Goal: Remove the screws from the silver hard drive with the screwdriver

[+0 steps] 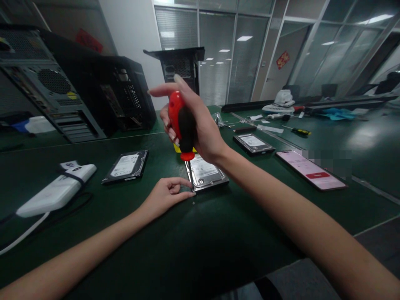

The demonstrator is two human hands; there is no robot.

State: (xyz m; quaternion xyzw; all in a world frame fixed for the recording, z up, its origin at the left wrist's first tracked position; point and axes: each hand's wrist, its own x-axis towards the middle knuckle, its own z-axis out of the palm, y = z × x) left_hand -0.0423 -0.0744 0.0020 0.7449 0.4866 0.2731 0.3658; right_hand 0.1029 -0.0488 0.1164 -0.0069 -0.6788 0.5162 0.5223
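My right hand grips the red and black handle of a screwdriver, with the index finger lifted off the handle. Its shaft points down, and the tip meets the near left corner of a hard drive. That drive lies flat on the green table, label up, its far part hidden behind my right hand. At the same corner, the thumb and index finger of my left hand close around the drive's edge beside the screwdriver tip. Something yellow shows partly behind the screwdriver.
One hard drive lies at left, another at right. A white power strip sits far left, a lit phone to the right. Computer cases stand behind. Farther right lies a yellow and black screwdriver.
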